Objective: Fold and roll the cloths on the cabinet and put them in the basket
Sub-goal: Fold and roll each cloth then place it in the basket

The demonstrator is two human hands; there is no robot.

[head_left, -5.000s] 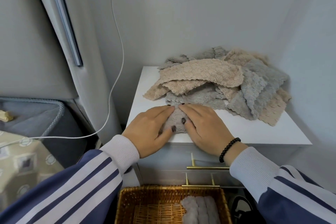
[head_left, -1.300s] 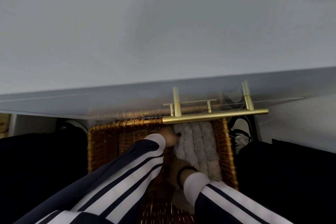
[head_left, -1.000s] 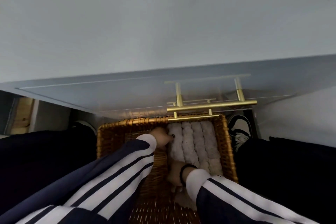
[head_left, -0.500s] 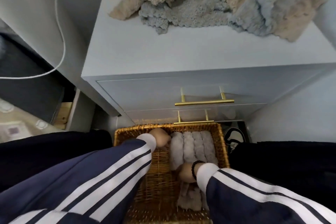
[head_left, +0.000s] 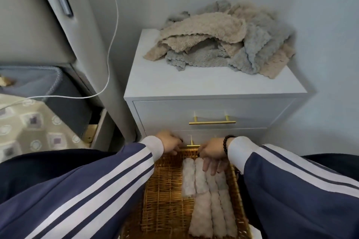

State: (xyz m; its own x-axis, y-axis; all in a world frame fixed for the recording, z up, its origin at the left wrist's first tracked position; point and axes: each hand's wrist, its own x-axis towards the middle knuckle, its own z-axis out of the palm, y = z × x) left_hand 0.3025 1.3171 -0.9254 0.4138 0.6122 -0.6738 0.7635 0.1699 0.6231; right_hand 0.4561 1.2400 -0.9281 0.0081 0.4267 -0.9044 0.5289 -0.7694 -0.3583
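**Rolls in the basket, soft pile yet to fold**

While our left hand [head_left: 171, 144] sits at the far rim of the basket [head_left: 165, 190], at about 10 o'clock from its middle, we cannot tell whether its fingers are curled or straight; it seems to hold nothing. At 12 o'clock of the basket our right hand [head_left: 210, 154] hangs with fingers spread and loose, tips just touching the rolls [head_left: 204, 190], which lie side by side along the basket's right half. Up at 1 o'clock, the cloths [head_left: 219, 42] lie heaped, beige and grey, on the cabinet [head_left: 174, 83]. We judge them light, limp and fluffy, not slippery, likely to sag and drag neighbours along. We would pinch one by its scalloped front edge, at two corners, and lift it free before flattening.
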